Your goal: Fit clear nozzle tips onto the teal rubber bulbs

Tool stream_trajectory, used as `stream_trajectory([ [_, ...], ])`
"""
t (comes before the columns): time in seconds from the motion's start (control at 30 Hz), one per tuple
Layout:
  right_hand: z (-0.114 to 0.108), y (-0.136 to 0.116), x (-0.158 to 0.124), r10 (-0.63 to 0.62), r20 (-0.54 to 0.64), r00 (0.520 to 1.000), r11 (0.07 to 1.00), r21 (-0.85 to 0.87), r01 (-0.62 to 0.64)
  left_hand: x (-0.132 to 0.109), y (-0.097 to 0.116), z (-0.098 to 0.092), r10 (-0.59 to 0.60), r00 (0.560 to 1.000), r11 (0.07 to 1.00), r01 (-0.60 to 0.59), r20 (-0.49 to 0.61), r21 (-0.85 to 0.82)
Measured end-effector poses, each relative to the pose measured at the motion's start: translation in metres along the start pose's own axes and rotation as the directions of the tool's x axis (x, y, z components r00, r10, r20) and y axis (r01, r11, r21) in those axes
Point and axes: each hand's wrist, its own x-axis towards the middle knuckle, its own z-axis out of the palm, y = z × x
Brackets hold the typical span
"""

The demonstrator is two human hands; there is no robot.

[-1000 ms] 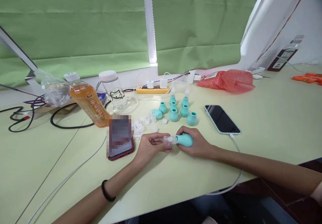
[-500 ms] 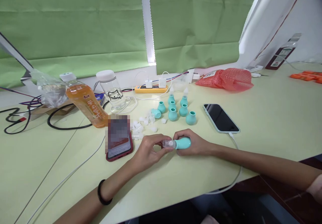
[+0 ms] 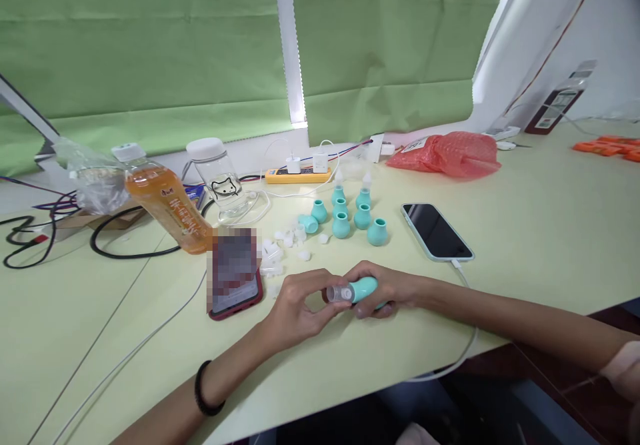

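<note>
The left fingers point(image 3: 316, 276) are pinching the tube point(image 3: 333, 294); the right fingers point(image 3: 369, 306) are wrapping the bulb point(image 3: 365, 287). Holding both in line is probably spreading pressure evenly.

The right hand point(image 3: 385, 288) hides much of the held teal bulb point(image 3: 365, 287), and the left hand point(image 3: 303, 301) covers part of the clear tube point(image 3: 336, 293). Coarse blocks blur most of the red-edged phone point(image 3: 238, 310) at left. Lettering on the dark bottle point(image 3: 556, 110), far right, is too small to read. The right edge cuts off the orange pieces point(image 3: 607, 146); the top edge crops the green blinds point(image 3: 150, 51).
</note>
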Motion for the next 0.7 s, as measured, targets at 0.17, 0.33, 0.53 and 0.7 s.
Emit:
stream_trajectory([
  [0.17,-0.002,0.003,0.001,-0.246,-0.112,0.963,0.969,-0.033,0.244,0.008,0.003,-0.024,0.002,0.998,1.0,-0.002,0.068,-0.007],
  [0.33,-0.005,0.006,0.004,-0.245,-0.2,0.949,0.969,-0.024,0.245,0.031,-0.012,-0.038,-0.091,0.996,0.883,0.076,0.011,0.463],
  [0.53,-0.006,0.01,0.003,-0.276,-0.24,0.931,0.961,-0.048,0.273,0.068,-0.037,-0.005,-0.131,0.983,0.475,-0.052,0.129,0.879],
  [0.7,-0.009,0.013,0.002,-0.349,-0.281,0.894,0.936,-0.053,0.349,0.073,-0.045,0.006,-0.182,0.977,0.539,0.003,0.113,0.842],
])
